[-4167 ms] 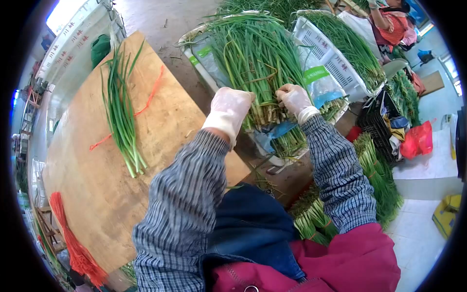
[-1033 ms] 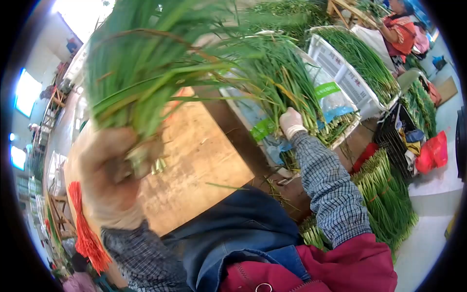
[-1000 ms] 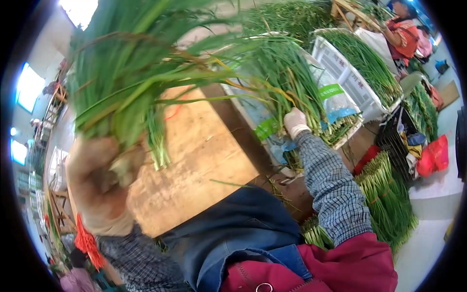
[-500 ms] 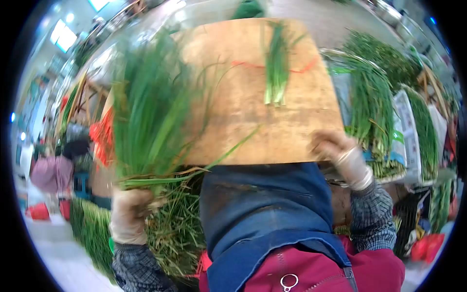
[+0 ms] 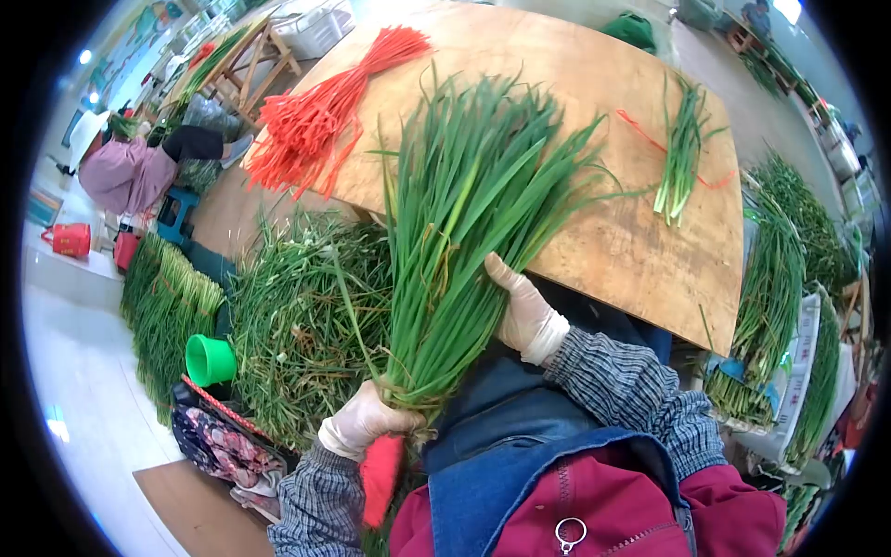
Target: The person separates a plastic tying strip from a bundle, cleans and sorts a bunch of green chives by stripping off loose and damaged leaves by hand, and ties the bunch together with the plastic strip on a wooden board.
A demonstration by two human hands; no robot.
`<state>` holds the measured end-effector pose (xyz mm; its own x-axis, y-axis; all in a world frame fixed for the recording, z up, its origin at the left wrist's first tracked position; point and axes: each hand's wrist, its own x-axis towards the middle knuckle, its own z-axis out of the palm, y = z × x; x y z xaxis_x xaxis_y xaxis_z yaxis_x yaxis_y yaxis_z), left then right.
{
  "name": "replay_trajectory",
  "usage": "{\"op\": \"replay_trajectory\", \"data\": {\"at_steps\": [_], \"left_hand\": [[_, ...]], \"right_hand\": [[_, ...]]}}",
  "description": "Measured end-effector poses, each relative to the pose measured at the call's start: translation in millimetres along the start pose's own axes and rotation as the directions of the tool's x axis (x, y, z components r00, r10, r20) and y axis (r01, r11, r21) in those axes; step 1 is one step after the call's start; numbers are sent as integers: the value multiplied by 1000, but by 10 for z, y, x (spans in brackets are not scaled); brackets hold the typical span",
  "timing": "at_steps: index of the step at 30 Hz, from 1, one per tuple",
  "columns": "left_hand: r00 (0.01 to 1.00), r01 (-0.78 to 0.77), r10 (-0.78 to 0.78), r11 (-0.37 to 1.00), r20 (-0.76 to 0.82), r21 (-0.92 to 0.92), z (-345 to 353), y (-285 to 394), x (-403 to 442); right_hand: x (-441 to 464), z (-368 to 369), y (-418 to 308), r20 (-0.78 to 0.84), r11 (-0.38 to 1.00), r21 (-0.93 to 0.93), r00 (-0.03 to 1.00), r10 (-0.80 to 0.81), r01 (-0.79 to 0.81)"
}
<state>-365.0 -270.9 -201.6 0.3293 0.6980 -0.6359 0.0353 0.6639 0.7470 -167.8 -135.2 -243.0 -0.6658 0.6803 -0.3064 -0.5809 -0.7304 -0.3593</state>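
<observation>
My left hand [image 5: 367,422], in a thin whitish glove, is closed round the base of a large bunch of garlic chives [image 5: 464,241]. The long green leaves fan up and away from me over the wooden board's near edge. My right hand [image 5: 527,311], gloved too, holds the side of the bunch midway, thumb raised and its fingers partly hidden behind the leaves. On the wooden board [image 5: 613,246] lies a small bunch of chives [image 5: 682,153] with a red tie strip [image 5: 640,130] under it. A red object [image 5: 380,478] shows just below my left hand.
A heap of red tie strips [image 5: 325,121] lies on the board's far left. Loose leaves [image 5: 311,306] pile up at left, beside a green cup [image 5: 211,360] and stacked chives [image 5: 167,306]. More chives [image 5: 770,297] stand at right. Another person [image 5: 130,172] sits at far left.
The view has swung left. My right hand has gone from the board's near edge to the side of the bunch. My left hand still grips the bunch's base.
</observation>
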Motion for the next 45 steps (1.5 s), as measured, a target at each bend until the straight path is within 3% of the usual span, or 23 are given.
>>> {"op": "replay_trajectory", "data": {"at_steps": [4, 6, 9, 10, 12, 13, 14, 16, 18, 21, 22, 24, 26, 29, 30, 31, 32, 34, 36, 38, 41, 45], "left_hand": [[992, -80, 70, 991, -102, -106, -110, 94, 51], [903, -427, 412, 835, -122, -347, -261, 11, 386], [894, -438, 427, 773, -135, -459, -291, 243, 643], [900, -436, 401, 826, -171, -358, -280, 290, 716], [919, -395, 364, 842, -152, -369, -206, 409, 743], [917, -394, 352, 872, -188, -290, -137, 527, 694], [914, -385, 339, 899, -223, -209, -50, 658, 615], [808, -544, 511, 838, -293, -38, 73, 849, 504], [754, -605, 582, 796, -304, 22, 154, 1189, 280], [569, -739, 770, 633, -289, 231, 226, 1784, 4], [511, -738, 813, 581, -278, 344, 238, 2005, -77], [429, -801, 883, 470, -192, 370, 231, 2366, -154], [294, -877, 953, 299, -72, 376, 130, 2708, -31], [206, -887, 976, 159, 64, 434, 12, 3060, 197], [174, -885, 979, 107, 110, 452, -21, 3134, 269], [261, -870, 965, 222, 29, 441, -13, 3173, 360], [288, -850, 957, 233, 46, 472, 5, 3168, 381], [182, -910, 983, 181, -34, 374, -115, 3271, 764], [339, -923, 941, 336, -19, 186, -130, 3350, 827], [336, -922, 942, 331, -8, 203, -104, 3445, 787], [413, -864, 907, 364, 78, 347, -120, 3640, 786], [407, -677, 901, 189, 147, 711, -31, 3833, 523]], "right_hand": [[75, 90, 69, -64, 998, 60, 998, 11, -7], [85, 108, 141, -105, 998, 67, 994, 14, -7], [70, 154, 209, -84, 999, 44, 996, 6, -2], [63, 173, 208, -102, 1000, -9, 995, -14, 13], [34, 236, 167, -137, 992, -117, 989, -63, 47], [-7, 359, 132, -238, 985, -171, 968, -80, 39], [-11, 436, 127, -185, 964, -238, 968, -167, 121], [-14, 636, 113, -65, 892, -354, 944, -324, 281], [-64, 977, -95, 85, 864, -359, 934, -346, 353], [-111, 1607, -550, 307, 750, -455, 875, -374, 480], [-89, 1778, -706, 401, 673, -475, 820, -407, 567], [29, 2022, -1023, 607, 353, -539, 643, -467, 765], [93, 2250, -1304, 629, 343, -529, 630, -456, 776], [252, 2336, -1672, 700, 166, -562, 573, -427, 810], [268, 2307, -1766, 670, 122, -638, 627, -396, 760], [289, 2259, -1871, 638, 73, -705, 675, -371, 706], [324, 2246, -1968, 606, 16, -758, 713, -352, 652], [357, 2232, -2044, 609, -175, -787, 701, -371, 591], [516, 2244, -2130, 506, 155, -776, 751, -424, 611], [506, 2335, -2223, 528, 187, -743, 735, -426, 642], [528, 2427, -2326, 555, 241, -704, 729, -401, 668], [543, 2558, -2341, 608, 203, -680, 697, -381, 704]]}}
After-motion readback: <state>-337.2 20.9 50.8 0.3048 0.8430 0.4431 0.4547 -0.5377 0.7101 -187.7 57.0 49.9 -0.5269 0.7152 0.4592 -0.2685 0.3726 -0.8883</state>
